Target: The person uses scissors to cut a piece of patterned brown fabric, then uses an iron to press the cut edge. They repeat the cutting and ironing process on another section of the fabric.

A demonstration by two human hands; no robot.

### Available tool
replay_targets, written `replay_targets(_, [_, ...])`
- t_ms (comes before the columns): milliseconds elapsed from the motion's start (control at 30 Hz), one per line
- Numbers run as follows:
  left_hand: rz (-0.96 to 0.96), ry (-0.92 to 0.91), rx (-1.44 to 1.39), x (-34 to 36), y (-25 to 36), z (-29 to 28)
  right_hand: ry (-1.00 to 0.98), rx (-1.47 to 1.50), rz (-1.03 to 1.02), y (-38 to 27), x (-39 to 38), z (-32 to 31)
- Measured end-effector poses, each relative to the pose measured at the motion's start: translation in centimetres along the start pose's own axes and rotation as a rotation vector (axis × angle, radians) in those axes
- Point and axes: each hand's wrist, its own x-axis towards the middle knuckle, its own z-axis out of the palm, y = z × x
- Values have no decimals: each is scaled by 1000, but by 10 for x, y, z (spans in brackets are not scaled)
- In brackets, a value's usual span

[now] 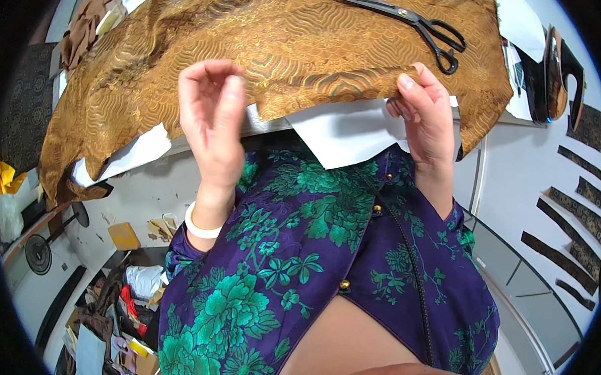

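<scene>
A gold-brown brocade cloth point(294, 43) with wavy patterns drapes over the work table, its near edge hanging toward me. My right hand point(428, 115) pinches that edge between thumb and fingers, at the right end of a raised or folded strip. My left hand point(210, 121), slightly blurred, is at the strip's left end, thumb and curled fingers drawn together; whatever they may hold is hidden. Below the strip, a white sheet point(345, 135) hangs out from under the cloth, close to my right fingers. Black-handled scissors point(403, 15) lie on the cloth beyond my right hand, blades slightly apart.
Another white piece point(128, 158) shows under the cloth at the left. An iron point(557, 76) stands at the right edge, with dark patterned fabric strips point(559, 263) beyond it. Brown cloth point(82, 36) is bunched at the far left. Piled odds and ends point(122, 329) fill the lower left.
</scene>
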Motion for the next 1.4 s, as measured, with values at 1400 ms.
replay_targets(1400, [-438, -272, -445, -18, -4, -6, -44, 15, -76, 4, -2, -2])
